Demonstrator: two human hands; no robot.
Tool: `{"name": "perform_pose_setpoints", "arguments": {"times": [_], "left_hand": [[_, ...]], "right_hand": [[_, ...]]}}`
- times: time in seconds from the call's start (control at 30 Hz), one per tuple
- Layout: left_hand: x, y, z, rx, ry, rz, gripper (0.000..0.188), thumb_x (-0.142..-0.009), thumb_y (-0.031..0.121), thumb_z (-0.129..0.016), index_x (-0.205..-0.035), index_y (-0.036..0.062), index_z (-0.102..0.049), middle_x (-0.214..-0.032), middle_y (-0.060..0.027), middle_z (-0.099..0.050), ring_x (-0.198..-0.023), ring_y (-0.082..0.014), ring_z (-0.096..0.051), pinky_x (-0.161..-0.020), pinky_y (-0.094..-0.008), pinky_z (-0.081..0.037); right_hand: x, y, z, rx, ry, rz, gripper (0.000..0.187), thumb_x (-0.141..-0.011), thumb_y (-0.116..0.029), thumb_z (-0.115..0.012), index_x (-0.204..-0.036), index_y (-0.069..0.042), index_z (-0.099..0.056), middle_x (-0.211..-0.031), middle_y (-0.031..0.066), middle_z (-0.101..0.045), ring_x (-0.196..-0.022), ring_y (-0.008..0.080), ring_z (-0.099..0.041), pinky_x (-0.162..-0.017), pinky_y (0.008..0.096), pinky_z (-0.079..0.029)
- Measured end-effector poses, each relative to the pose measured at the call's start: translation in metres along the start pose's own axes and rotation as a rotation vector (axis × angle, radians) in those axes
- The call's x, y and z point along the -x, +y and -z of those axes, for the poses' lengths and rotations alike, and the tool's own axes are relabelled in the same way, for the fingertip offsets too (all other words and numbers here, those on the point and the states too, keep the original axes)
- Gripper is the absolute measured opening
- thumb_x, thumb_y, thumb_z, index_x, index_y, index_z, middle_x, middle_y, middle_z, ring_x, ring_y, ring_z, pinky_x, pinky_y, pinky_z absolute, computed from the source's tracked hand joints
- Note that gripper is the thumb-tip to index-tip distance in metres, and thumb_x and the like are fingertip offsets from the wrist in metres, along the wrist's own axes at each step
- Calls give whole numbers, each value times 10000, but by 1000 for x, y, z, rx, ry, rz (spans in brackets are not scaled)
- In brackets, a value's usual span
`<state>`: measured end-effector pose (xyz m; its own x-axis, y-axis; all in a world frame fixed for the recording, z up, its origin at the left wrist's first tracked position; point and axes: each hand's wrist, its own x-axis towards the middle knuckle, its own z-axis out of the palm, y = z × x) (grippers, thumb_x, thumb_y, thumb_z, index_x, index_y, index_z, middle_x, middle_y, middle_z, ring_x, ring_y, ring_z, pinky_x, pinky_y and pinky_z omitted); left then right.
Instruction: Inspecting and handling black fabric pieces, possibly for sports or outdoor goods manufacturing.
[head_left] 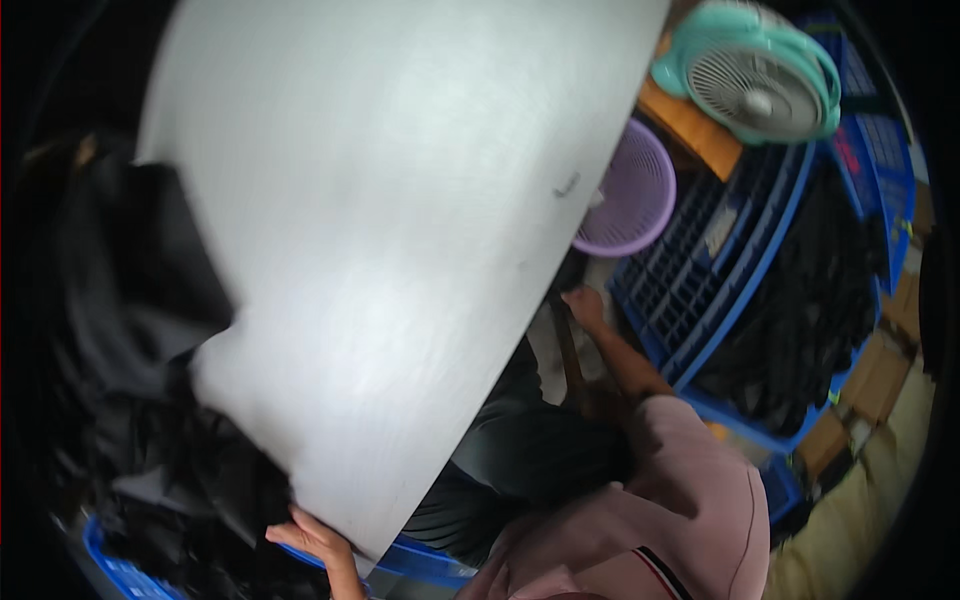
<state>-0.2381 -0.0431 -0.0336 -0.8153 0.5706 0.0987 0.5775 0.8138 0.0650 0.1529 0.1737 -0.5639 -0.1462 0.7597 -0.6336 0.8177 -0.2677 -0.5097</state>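
Note:
A large grey-white tabletop (390, 220) fills the middle of the view. At its near corner my left hand (312, 538) lies with fingers out and thumb apart, next to a heap of black fabric pieces (180, 490). Nothing shows in its grasp. My right hand (586, 308) is down past the table's right edge, its fingers curled beside a dark wooden bar (568, 350). What it holds, if anything, is hidden. More black fabric (145, 270) rises at the table's left edge, blurred.
Right of the table stand a purple basket (655, 190) and a teal fan (755, 85) on a wooden board (700, 130). Beyond my right arm are blue crates (690, 260) and a pile of black pieces (800, 310). A blue bin rim (425, 562) shows beneath the near corner.

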Motion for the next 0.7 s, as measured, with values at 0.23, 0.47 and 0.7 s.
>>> {"name": "perform_pose_setpoints", "arguments": {"times": [0.23, 0.47, 0.7], "left_hand": [[-16, 31, -1, -121, 110, -180, 626, -904, 178, -591, -1475, -16, -424, -1541, -249, -400, -1503, -422, -248, -1188, -558, -159], [-16, 41, 7, 52, 153, -156, 571, -932, 319, -646, -1428, 69, -514, -1446, -158, -500, -1477, -365, -308, -1171, -554, -157], [-18, -12, -2, 61, 180, -22, 438, -1011, 316, -557, -1386, 90, -556, -1440, -116, -523, -1506, -288, -281, -1165, -647, -108]], "right_hand": [[31, -130, 122, -1, 22, 173, 160, -719, 41, -605, -808, -71, -533, -780, 136, -627, -769, 332, -626, -709, 445, -484], [161, -238, 276, -190, -70, 369, 251, -790, 77, -671, -1032, 17, -647, -1050, 154, -670, -819, 257, -694, -556, 333, -576], [302, -339, 355, -200, 85, 914, 243, -822, 28, -673, -1063, 15, -650, -964, 84, -634, -918, 207, -629, -854, 314, -477]]}}
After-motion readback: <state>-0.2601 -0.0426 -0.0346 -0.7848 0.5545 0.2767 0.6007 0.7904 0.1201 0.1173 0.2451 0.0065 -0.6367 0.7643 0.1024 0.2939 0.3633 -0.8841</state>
